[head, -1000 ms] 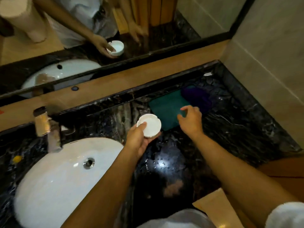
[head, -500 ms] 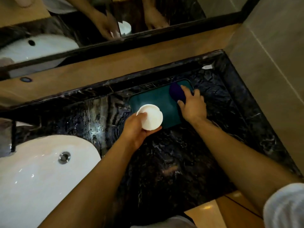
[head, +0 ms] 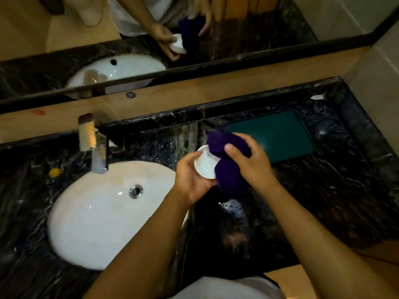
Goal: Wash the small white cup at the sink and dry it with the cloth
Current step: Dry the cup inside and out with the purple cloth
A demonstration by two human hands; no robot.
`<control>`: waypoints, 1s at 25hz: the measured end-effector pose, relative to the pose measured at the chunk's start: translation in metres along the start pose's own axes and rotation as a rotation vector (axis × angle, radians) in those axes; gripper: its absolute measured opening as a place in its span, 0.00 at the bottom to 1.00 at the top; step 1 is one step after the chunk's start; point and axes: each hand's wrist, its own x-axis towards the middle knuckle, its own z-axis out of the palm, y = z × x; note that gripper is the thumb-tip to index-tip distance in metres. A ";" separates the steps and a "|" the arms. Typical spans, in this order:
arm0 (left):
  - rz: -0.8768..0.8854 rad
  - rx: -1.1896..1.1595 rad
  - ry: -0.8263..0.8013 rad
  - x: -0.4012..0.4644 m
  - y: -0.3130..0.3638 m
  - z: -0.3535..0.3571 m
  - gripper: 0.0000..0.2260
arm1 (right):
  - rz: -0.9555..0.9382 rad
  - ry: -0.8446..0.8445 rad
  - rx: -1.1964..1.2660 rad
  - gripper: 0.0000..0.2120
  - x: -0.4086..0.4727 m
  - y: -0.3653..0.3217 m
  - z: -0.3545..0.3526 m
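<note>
Head view, only one camera. Drying step looks underway: the small white cup is off the sink and held above the dark marble desk, just right of the white basin. The faucet shows no visible stream, so washing appears finished, though whether the cup is actually wet or clean can't be told from here. What's left, as a judgement: wipe inside and outside with the cloth, then set the cup down.

Left hand is closed around the cup from below and the left side, fingers wrapped on its wall, opening facing up toward the camera. Right hand is closed on the purple cloth, thumb on top, bunching it. The cloth touches the cup's right rim and covers part of it; a loose end hangs down below both hands. Cup sits between the two hands, left hand under it, right hand just beside it with cloth in between.

The teal mat lies behind the right hand near the back wall, nothing on it. The mirror above repeats the same hold: cup in one hand, cloth pressed against it.
</note>
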 end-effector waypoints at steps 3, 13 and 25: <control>-0.011 -0.058 -0.030 -0.042 0.020 -0.041 0.24 | 0.065 -0.027 -0.172 0.15 -0.040 -0.013 0.059; 0.227 0.307 0.375 -0.162 0.075 -0.152 0.23 | 0.298 -0.144 -0.204 0.11 -0.126 -0.040 0.260; 0.016 0.496 0.369 -0.201 0.118 -0.157 0.16 | -0.133 -0.843 -0.576 0.04 -0.127 -0.081 0.245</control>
